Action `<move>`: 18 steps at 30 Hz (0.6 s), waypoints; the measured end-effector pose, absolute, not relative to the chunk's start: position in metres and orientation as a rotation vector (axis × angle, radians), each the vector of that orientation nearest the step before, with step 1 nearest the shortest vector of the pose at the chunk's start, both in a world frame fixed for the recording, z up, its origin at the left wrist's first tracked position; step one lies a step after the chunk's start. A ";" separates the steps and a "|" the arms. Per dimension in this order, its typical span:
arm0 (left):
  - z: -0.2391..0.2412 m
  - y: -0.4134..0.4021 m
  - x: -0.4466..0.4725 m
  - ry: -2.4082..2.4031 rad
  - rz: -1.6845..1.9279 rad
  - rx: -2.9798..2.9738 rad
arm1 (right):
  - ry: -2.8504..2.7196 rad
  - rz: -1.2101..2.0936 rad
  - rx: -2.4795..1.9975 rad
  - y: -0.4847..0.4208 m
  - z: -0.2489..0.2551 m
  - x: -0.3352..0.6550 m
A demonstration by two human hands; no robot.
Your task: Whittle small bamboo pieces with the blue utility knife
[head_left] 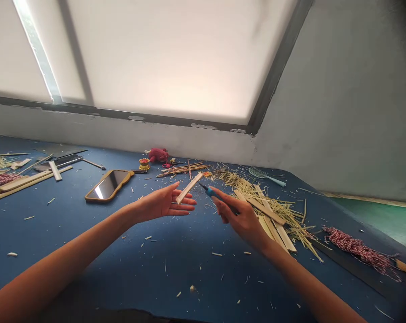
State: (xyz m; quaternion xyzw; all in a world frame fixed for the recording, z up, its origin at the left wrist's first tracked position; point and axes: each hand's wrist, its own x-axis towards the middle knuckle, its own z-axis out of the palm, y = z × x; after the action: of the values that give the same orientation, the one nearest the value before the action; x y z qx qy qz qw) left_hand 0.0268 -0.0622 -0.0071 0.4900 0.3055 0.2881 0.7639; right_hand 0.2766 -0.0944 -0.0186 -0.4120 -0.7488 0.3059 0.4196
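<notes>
My left hand (169, 200) is palm up with its fingers stretched out. A pale flat bamboo strip (189, 188) lies slanted across those fingers, its far end sticking out past them. My right hand (238, 217) is closed around a blue-handled knife (210, 192), whose narrow dark tip points left towards the strip, a small gap apart from it. Most of the handle is hidden in my fingers. Just beyond my right hand are several more flat bamboo strips (266, 210) on a heap of thin shavings (292, 213).
On the blue table (176, 264) lie a phone (110, 185), a bundle of thin sticks (184, 169), a red plush toy (158, 155), a small gold bowl (144, 164), a hairbrush (266, 176) and red-white cord (357, 246). Long strips (31, 183) are at left. A wall and window close off the back.
</notes>
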 end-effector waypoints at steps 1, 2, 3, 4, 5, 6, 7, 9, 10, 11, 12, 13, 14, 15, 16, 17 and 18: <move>-0.007 -0.062 0.025 0.662 0.591 1.044 | -1.940 0.703 -1.045 -0.094 -0.021 0.277; -0.008 -0.064 0.024 0.659 0.565 1.051 | -1.988 0.641 -1.053 -0.094 -0.023 0.277; -0.009 -0.067 0.024 0.661 0.566 1.080 | -2.018 0.588 -1.058 -0.094 -0.025 0.277; -0.011 -0.070 0.026 0.675 0.589 1.127 | -2.035 0.545 -1.059 -0.094 -0.028 0.276; -0.013 -0.073 0.028 0.702 0.618 1.187 | -2.044 0.511 -1.058 -0.094 -0.030 0.275; -0.015 -0.076 0.031 0.741 0.645 1.254 | -2.051 0.488 -1.058 -0.095 -0.031 0.275; -0.018 -0.078 0.033 0.789 0.672 1.328 | -2.058 0.476 -1.055 -0.095 -0.033 0.274; -0.025 -0.082 0.038 0.898 0.722 1.505 | -2.074 0.476 -1.044 -0.095 -0.035 0.272; -0.029 -0.083 0.040 0.950 0.744 1.603 | -2.080 0.481 -1.040 -0.096 -0.037 0.271; -0.032 -0.083 0.041 0.996 0.765 1.701 | -2.086 0.484 -1.038 -0.096 -0.038 0.270; -0.035 -0.084 0.042 1.036 0.782 1.792 | -2.094 0.483 -1.039 -0.097 -0.039 0.269; -0.038 -0.084 0.043 1.072 0.790 1.869 | -2.101 0.474 -1.043 -0.097 -0.040 0.267; -0.040 -0.084 0.043 1.108 0.792 1.931 | -2.105 0.457 -1.048 -0.097 -0.041 0.266; -0.042 -0.084 0.043 1.147 0.794 1.981 | -2.111 0.441 -1.057 -0.098 -0.041 0.265; -0.043 -0.084 0.043 1.190 0.799 2.022 | -2.116 0.430 -1.070 -0.098 -0.042 0.264; -0.044 -0.084 0.043 1.233 0.810 2.056 | -2.118 0.424 -1.088 -0.099 -0.042 0.263; -0.044 -0.083 0.042 1.268 0.822 2.083 | -2.118 0.425 -1.108 -0.100 -0.042 0.262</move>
State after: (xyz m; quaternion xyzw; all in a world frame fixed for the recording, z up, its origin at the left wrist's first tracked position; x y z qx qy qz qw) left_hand 0.0424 -0.0830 -0.0440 0.7770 0.4731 0.3066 0.2803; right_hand 0.2615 -0.0996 -0.0419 -0.4276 -0.8174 0.1640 0.3495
